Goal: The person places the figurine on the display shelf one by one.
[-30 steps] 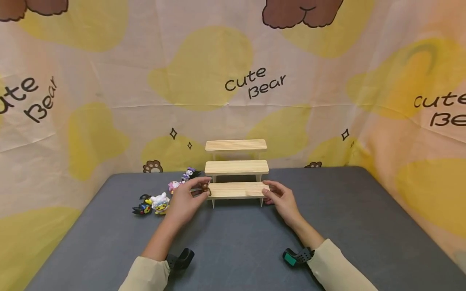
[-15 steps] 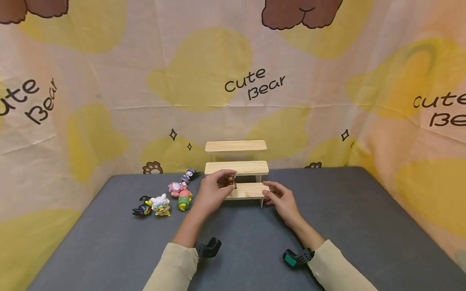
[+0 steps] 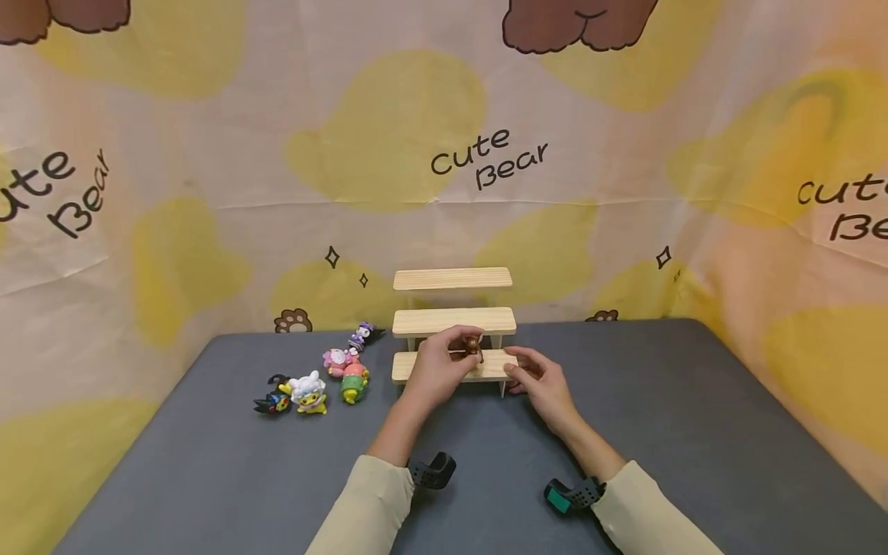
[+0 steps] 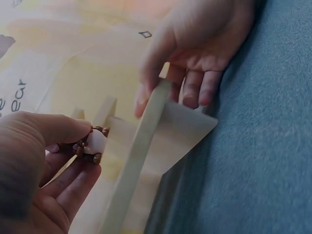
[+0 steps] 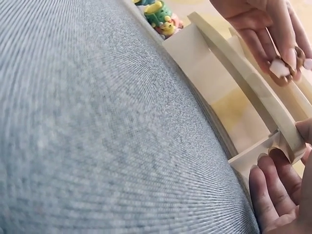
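Between thumb and fingers, the left hand (image 3: 437, 371) pinches a small brown figurine (image 3: 473, 347) over the lowest step of a three-tier wooden stand (image 3: 454, 321). In the left wrist view the figurine (image 4: 95, 142) shows a white part and brown ends, held beside the step's edge, apart from it. The right hand (image 3: 546, 385) grips the right end of the lowest step, thumb on top and fingers below. In the right wrist view those fingers (image 5: 278, 190) lie by the stand's side support. Whether the figurine's underside touches the board cannot be told from the head view.
Left of the stand, several figurines lie on the grey table (image 3: 208, 462): a green and pink one (image 3: 354, 383), a pink one (image 3: 337, 361), a purple and black one (image 3: 362, 336), a white and yellow one (image 3: 307, 393) and a black one (image 3: 273, 401). A patterned cloth hangs behind.
The left hand has carried the brown figurine rightward from the left end of the lowest step to its right part. The right hand has kept its hold on the step.
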A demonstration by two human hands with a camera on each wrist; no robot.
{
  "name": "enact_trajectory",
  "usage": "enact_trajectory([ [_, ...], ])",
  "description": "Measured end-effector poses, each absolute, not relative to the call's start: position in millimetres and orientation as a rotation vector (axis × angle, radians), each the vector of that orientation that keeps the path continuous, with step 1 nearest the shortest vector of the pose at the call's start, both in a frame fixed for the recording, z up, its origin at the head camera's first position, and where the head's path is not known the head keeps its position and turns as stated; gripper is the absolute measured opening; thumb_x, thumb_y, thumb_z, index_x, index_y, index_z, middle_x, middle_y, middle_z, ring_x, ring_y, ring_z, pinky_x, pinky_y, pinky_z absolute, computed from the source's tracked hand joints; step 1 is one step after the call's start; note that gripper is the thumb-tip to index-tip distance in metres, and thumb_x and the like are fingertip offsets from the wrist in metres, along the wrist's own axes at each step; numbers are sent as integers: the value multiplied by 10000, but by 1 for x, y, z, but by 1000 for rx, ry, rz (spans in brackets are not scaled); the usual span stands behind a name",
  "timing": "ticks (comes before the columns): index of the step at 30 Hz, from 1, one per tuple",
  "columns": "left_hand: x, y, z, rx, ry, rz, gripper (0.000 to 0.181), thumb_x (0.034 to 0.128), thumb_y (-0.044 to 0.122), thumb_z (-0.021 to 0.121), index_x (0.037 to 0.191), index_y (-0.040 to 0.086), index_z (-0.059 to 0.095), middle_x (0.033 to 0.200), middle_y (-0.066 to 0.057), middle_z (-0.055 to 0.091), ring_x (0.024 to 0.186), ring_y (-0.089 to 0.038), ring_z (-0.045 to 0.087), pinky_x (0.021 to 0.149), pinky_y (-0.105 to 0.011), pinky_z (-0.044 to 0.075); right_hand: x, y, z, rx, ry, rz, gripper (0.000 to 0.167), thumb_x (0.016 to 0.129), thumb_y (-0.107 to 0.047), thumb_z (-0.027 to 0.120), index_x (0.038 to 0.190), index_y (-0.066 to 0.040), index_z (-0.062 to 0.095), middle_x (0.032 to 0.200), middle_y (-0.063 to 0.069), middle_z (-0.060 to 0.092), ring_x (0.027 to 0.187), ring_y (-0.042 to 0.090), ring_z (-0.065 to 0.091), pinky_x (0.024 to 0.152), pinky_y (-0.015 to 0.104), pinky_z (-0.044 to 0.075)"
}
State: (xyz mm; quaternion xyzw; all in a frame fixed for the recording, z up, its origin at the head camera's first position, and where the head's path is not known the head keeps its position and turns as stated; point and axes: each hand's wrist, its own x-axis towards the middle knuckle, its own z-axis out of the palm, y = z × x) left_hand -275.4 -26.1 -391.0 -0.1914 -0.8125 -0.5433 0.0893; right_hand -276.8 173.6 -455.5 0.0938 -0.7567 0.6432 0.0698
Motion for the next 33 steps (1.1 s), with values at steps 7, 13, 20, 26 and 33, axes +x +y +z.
enact_trajectory([
  [7, -277, -16, -400, -627, -2462, -1595, 323, 909, 27, 716, 1228, 75, 700, 1065, -91, 715, 1011, -198, 684, 897, -332, 595, -277, 172, -457, 292, -2296, 1933, 384, 974, -198, 681, 1329, -57, 640, 1003, 213, 668, 761, 110, 682, 694, 283, 604],
  [13, -278, -11, -405, -656, -2474, -1544, 314, 919, 48, 710, 1226, 111, 704, 1042, -63, 718, 946, -166, 683, 866, -325, 592, -277, 173, -458, 270, -2291, 1911, 376, 975, -194, 679, 1327, -65, 643, 982, 195, 678, 746, 118, 690, 685, 278, 603],
  [20, -279, -9, -407, -646, -2479, -1550, 333, 914, 53, 722, 1239, 116, 697, 1055, -65, 723, 964, -180, 692, 876, -342, 590, -277, 174, -457, 262, -2295, 1905, 385, 973, -195, 683, 1331, -61, 639, 996, 213, 672, 744, 111, 689, 683, 270, 600],
  [26, -280, -9, -408, -628, -2489, -1545, 340, 915, 63, 722, 1249, 116, 692, 1113, -78, 732, 1006, -198, 707, 887, -353, 594, -277, 173, -456, 252, -2297, 1902, 380, 970, -200, 688, 1322, -63, 646, 977, 205, 670, 731, 116, 688, 677, 271, 598],
  [33, -280, -9, -409, -647, -2495, -1439, 340, 917, 75, 721, 1252, 117, 686, 1103, -64, 727, 984, -184, 720, 851, -318, 597, -276, 173, -455, 251, -2291, 1907, 383, 969, -194, 688, 1325, -63, 643, 971, 191, 662, 727, 121, 692, 677, 269, 597],
])
